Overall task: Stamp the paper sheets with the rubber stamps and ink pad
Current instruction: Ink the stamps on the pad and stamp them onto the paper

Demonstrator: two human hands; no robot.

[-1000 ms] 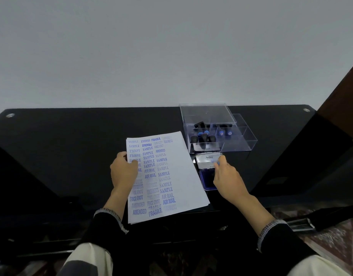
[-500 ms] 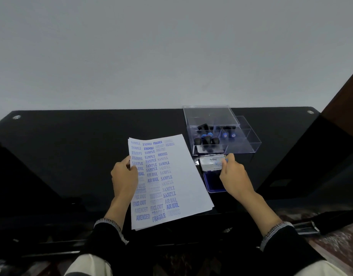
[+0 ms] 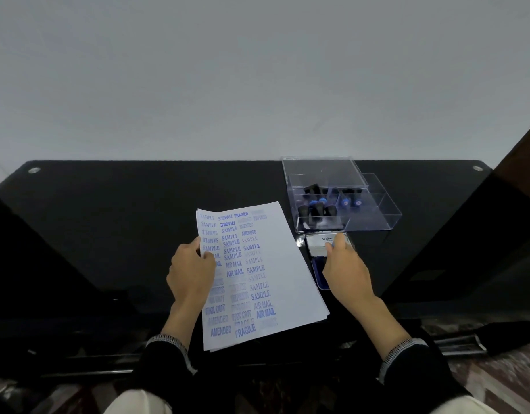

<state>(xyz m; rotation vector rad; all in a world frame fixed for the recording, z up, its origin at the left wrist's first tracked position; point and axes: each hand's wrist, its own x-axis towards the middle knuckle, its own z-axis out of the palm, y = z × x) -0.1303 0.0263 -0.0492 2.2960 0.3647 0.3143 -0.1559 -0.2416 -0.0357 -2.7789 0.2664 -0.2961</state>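
Note:
A stack of white paper sheets (image 3: 281,264) lies on the black glass table (image 3: 123,219); the top sheet carries several blue stamp prints. My left hand (image 3: 190,273) holds the stack's left edge, thumb on top of the sheet. Right of the paper sits an open ink pad (image 3: 317,270) with a blue pad and a white lid (image 3: 319,243). My right hand (image 3: 346,270) covers most of the pad, its fingertips and thumb pinching the lid. Several black rubber stamps (image 3: 317,209) stand in a clear plastic box (image 3: 374,222) behind the pad.
The box's clear lid (image 3: 320,171) rests across its back. A plain wall rises behind the table. A dark panel (image 3: 520,162) stands at the right edge. Metal studs (image 3: 34,170) mark the table's far corners.
My right hand's fingers have shifted slightly forward along the ink pad's lid. My left hand keeps its hold on the paper's left edge. The paper has barely moved.

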